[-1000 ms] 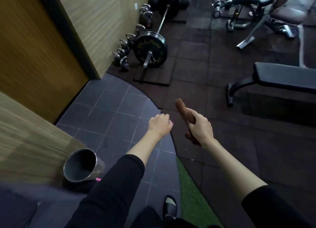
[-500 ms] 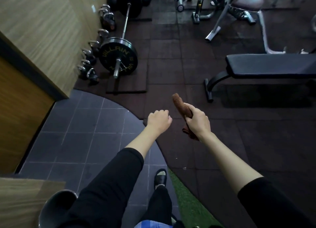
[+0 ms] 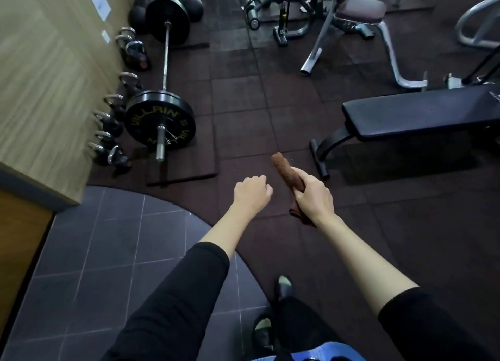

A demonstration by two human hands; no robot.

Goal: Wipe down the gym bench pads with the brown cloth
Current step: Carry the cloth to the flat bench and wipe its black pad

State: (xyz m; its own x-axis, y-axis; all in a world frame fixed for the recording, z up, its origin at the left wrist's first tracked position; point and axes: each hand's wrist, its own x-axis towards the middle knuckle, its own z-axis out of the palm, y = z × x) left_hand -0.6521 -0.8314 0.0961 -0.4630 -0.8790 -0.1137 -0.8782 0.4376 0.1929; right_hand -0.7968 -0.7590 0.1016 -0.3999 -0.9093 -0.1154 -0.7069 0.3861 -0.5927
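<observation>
Right hand: grip clamped around the rolled brown cloth.
Left hand: fist closed, seemingly empty.
Bench pad: well apart, ahead right, untouched.
Progress: wiping not begun; all pads remain.

Brown cloth; black bench pad; grey tiles; wood-grain wall

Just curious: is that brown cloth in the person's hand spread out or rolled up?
Rolled up. The brown cloth sticks out of the closed right hand as a tight tube.
</observation>
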